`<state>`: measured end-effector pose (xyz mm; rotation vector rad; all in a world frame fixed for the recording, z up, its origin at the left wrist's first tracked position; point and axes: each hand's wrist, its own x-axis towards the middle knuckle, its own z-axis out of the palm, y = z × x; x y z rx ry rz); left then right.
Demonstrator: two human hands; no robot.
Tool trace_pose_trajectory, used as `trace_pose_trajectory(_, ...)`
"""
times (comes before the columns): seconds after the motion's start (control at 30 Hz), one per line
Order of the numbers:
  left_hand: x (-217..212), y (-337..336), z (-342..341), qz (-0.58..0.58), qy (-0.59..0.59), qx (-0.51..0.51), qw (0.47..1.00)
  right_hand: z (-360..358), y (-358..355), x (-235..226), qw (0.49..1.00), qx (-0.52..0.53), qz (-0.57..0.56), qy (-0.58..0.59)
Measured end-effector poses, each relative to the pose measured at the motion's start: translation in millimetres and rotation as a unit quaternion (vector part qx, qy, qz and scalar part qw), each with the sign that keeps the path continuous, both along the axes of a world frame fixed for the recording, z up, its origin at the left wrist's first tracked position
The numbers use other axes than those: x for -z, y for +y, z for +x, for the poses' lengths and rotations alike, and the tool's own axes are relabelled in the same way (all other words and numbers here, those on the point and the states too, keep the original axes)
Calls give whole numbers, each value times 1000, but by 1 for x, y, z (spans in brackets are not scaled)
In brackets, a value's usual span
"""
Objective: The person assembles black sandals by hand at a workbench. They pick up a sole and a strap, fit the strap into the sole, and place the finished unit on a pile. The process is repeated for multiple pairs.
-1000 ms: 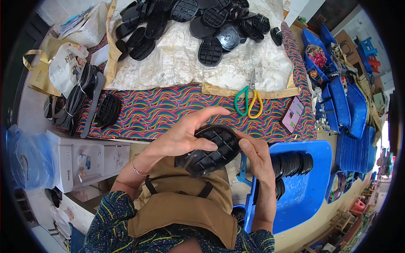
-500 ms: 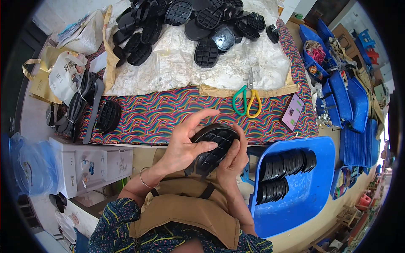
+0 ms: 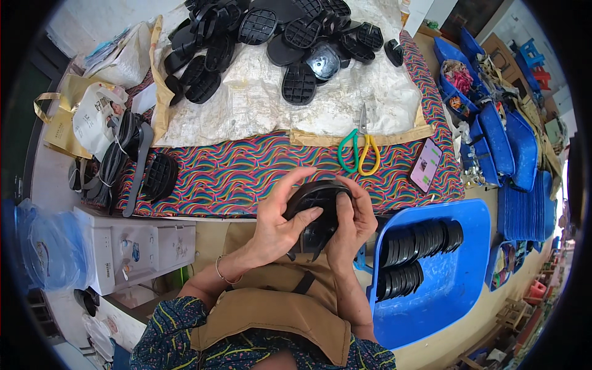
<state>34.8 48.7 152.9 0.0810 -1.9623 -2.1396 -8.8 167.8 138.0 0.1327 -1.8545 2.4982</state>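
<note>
A black grid-backed shoe sole piece is held up between my two hands above my lap, in front of the table edge. My left hand wraps its left side, thumb pressed on the face and index finger raised over the top rim. On the other side my right hand grips it, thumb laid on the face and fingers behind the edge. Dark ends hang below the piece between my wrists; my hands partly hide them. Beyond, a pile of similar black pieces lies on a white sheet.
Scissors with green and yellow handles and a phone lie on the patterned tablecloth. Black straps and a grid piece rest at left. A blue tub at right holds rows of black pieces.
The sole piece has tilted in my hands, so its grid shows less and a darker face shows. My right hand has shifted slightly right, its thumb higher on the piece.
</note>
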Motion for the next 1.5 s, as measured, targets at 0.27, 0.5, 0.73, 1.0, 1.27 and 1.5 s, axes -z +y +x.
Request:
trace_pose_trajectory(0.27,-6,-5,-8,25,43,-70,996,-6,22,-3,988,-98,-70,-98)
trace_pose_trajectory(0.5,-1,4,-5,-28,95,-161,982,23,29,0,980,-153,89,-95)
trace_pose_trajectory(0.73,9,7,-5,-131,131,-182,966,24,20,27,960,-57,263,76)
trace_pose_trajectory(1.0,-2,9,-6,6,55,-122,991,3,19,0,944,-34,313,100)
trace_pose_trajectory(1.27,-3,9,1,68,31,-79,994,-18,26,-8,917,-66,361,156)
trace_pose_trajectory(1.5,1,-1,-2,87,-12,-1,996,-32,28,-8,926,-100,324,162)
